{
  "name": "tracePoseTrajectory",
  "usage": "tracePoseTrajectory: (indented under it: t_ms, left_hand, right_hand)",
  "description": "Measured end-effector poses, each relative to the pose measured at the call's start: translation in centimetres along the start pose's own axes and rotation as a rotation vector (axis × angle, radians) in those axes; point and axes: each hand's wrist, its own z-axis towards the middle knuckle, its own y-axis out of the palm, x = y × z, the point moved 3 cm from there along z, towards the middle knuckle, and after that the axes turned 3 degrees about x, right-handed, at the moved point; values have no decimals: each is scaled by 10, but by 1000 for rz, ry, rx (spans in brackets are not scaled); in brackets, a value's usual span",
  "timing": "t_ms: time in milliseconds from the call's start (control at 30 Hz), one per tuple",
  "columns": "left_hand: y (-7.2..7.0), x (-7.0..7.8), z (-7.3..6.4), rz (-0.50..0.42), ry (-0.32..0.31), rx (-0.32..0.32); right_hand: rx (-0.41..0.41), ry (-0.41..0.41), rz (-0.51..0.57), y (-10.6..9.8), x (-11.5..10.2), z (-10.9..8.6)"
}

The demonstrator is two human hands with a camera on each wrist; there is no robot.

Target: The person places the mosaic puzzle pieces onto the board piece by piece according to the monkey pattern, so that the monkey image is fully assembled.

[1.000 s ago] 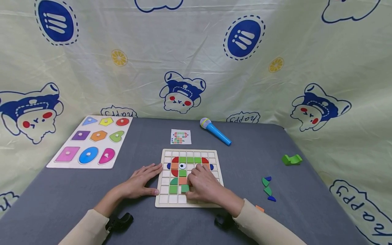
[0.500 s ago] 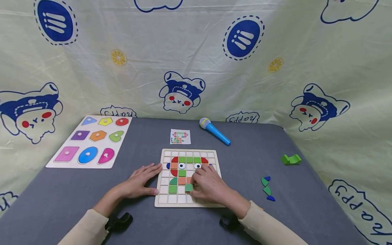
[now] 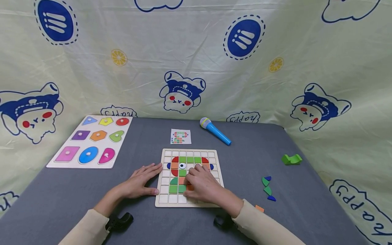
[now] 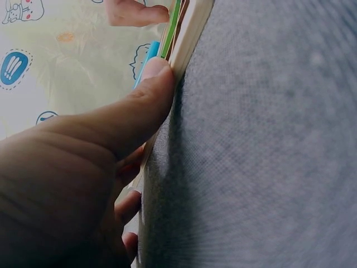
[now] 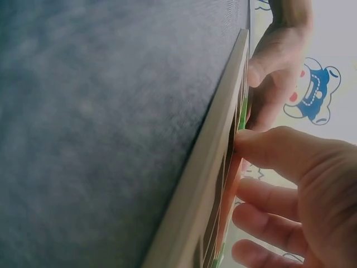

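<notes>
My left hand [image 3: 139,182] lies open at the left edge of a wooden grid board [image 3: 166,200], its thumb and fingertips touching the frame. In the left wrist view the thumb [image 4: 159,72] rests against the board's side. Over the lower middle of the board is my right hand [image 3: 202,185], fingers bent. Its thumb touches the board surface beside a green square tile [image 3: 181,188], which lies flat in its cell. An orange tile [image 3: 190,187] shows partly under that hand. In the right wrist view the right thumb [image 5: 262,146] meets the tiles; the other fingers are spread apart.
A small pattern card [image 3: 180,136] and a blue toy microphone [image 3: 215,131] lie behind the board. At left is a shape puzzle [image 3: 82,136]. To the right lie loose green tiles [image 3: 267,190], blue tiles [image 3: 271,198], an orange tile [image 3: 259,208] and a green curved block [image 3: 291,160].
The green square tile first moved right over the orange tile's place, then back left, and now lies flat beside the other green tile. My right hand moved with it; the left stayed still.
</notes>
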Motion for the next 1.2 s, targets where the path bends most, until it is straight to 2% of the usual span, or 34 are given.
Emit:
tracePoseTrajectory:
  t_ms: [533,833,1033,1200]
  left_hand:
    - [0,1,0,3,14,-1]
    - [0,1,0,2,4,-6]
    - [-1,1,0,-2,7,-7]
    - [-1,1,-1,-2,11,-4]
  right_hand:
    - [17,17,-5,1,7,-6]
    - [66,3,8,-2,8,-8]
    - [75,25,11,-6,11,-12]
    - [82,45,54,-11,18,-18]
